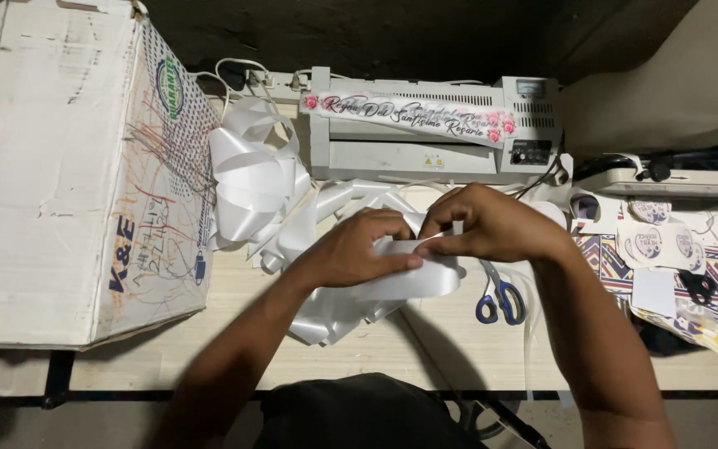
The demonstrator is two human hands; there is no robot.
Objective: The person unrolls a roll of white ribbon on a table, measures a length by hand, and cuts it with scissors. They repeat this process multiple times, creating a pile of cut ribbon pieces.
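Dark clothing (359, 411): sat at 6 o'clock, closest to the camera, at the near edge of the wooden table (234, 353).
Left hand (359, 248): closed on the white ribbon (413, 278), thumb and fingertips pinching its upper edge near the middle of the view.
Right hand (479, 223): just beside the left at its 2 o'clock, fingers curled and pinching the same ribbon end; the 2 hands nearly touched.
White ribbon: a wide satin band held over the table at the centre, its folded end between both hands; loose lengths trailed down toward 7 o'clock and lay on the table under the wrists.
Scissors (500, 298): blue-handled, flat on the table at 4 o'clock from the hands, near the right forearm.
Ribbon heap (255, 179): looped coils of the same white band at 10 o'clock from the hands, beside the box.
Cardboard box (68, 175): large, white, worn and scribbled on, standing at 9 o'clock.
Printed stickers and patterned sheets (675, 258): spread at 3 o'clock.
Laminator (434, 145): grey machine at 12 o'clock, farthest back, with a lettered rose-printed strip (413, 115) lying along its top.
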